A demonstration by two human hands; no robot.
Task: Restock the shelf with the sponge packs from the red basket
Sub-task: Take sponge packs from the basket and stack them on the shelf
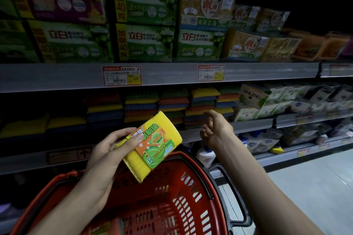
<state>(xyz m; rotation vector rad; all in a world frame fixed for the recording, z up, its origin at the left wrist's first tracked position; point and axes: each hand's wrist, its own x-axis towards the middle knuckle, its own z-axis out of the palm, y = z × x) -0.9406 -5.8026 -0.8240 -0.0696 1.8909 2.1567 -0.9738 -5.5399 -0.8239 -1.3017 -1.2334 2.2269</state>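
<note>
Dim shop aisle, pale floor (315,187) at right. The left hand (103,156) grips a tilted yellow sponge pack (152,145) above the red basket (191,196). The right hand (215,128), loose-fingered and empty, hovers before the grey shelf (248,126) of stacked sponges (172,105).

sponge pack (152,145): glossy plastic wrap | red basket (191,196): perforated plastic

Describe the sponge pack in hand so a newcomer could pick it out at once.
Start at the red basket at the bottom of the view. Just above its rim, the left hand holds a yellow sponge pack, tilted. Unlike the coloured sponges stacked on the shelf behind, it carries an orange-and-green printed label.
</note>
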